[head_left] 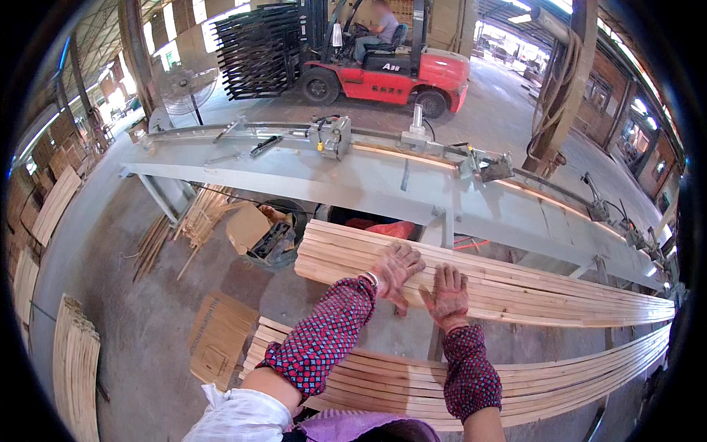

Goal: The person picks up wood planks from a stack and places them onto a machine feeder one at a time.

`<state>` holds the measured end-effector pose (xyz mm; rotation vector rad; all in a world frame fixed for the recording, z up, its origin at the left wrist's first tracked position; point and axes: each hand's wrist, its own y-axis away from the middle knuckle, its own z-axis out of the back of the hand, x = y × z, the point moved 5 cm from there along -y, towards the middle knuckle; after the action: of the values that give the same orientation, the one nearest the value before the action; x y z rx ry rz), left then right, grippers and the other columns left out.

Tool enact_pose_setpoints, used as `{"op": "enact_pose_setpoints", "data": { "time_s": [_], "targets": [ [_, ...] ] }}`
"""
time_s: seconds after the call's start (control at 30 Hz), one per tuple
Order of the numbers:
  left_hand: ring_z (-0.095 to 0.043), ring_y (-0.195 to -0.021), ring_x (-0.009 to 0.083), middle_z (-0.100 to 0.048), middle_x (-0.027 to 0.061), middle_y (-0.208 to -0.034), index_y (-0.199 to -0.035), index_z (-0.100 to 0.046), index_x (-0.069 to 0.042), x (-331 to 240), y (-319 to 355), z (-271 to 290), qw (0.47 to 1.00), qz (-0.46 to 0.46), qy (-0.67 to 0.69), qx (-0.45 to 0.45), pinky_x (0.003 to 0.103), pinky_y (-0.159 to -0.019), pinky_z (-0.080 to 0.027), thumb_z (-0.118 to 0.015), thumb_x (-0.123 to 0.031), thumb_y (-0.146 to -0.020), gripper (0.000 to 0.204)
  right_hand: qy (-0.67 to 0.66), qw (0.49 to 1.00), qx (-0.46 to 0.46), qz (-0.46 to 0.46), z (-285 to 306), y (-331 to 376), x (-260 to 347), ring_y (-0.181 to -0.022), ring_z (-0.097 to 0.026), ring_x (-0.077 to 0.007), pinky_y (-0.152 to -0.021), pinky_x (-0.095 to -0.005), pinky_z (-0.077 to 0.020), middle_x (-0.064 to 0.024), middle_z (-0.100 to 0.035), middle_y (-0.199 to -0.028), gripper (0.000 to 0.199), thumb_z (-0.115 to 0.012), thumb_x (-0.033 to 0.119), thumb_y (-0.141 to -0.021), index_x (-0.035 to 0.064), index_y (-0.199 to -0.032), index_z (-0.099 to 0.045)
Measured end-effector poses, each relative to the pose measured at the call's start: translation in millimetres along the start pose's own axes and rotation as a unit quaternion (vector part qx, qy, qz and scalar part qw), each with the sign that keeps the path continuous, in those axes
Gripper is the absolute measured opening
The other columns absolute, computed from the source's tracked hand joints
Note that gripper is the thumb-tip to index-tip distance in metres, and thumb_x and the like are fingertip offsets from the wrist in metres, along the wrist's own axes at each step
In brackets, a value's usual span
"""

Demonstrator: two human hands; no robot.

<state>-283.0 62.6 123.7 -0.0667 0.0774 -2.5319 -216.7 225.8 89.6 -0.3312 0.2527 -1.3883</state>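
Side by side, a stack of long pale wooden strips lies in front of the grey machine bench. My left hand rests on the strips near their left end, fingers spread and the thumb toward the near edge. Just to its right, my right hand lies on the near edge of the same stack, fingers stretched forward. Neither hand is wrapped around a strip. Closer to me, a second stack of wooden strips runs below my forearms, partly hidden by them.
A long grey machine bench with clamps spans the far side. Behind it stands a red forklift with a seated person. At left are a bin, loose wood offcuts, flattened cardboard and another wood stack.
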Motion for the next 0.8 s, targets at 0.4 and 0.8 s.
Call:
{"op": "enact_pose_setpoints", "data": {
  "time_s": [0.4, 0.8],
  "targets": [
    [-0.038, -0.149, 0.0425, -0.049, 0.0186, -0.155, -0.151, -0.051, -0.007, 4.2, -0.9, 1.5, 0.999, -0.019, 0.026, -0.02, 0.055, -0.127, -0.02, -0.085, -0.071, -0.054, 0.121, 0.01, 1.0, -0.014, -0.004, -5.0, -1.4, -2.9, -0.138, -0.046, -0.0389, -0.119, -0.0577, -0.0312, -0.0193, -0.054, -0.147, 0.084, -0.059, 0.062, -0.092, 0.0007, -0.148, -0.051],
    [-0.039, -0.148, 0.0362, -0.049, 0.0155, -0.154, -0.152, -0.05, -0.009, -1.7, -1.0, 5.2, 1.0, -0.01, 0.001, -0.008, 0.051, -0.126, -0.024, -0.081, -0.073, -0.059, 0.118, 0.021, 1.0, 0.003, -0.012, -2.4, -0.3, -1.7, -0.141, -0.046, -0.0396, -0.12, -0.0571, -0.0323, -0.0219, -0.052, -0.151, 0.082, -0.057, 0.062, -0.096, -0.001, -0.149, -0.049]
  ]
}}
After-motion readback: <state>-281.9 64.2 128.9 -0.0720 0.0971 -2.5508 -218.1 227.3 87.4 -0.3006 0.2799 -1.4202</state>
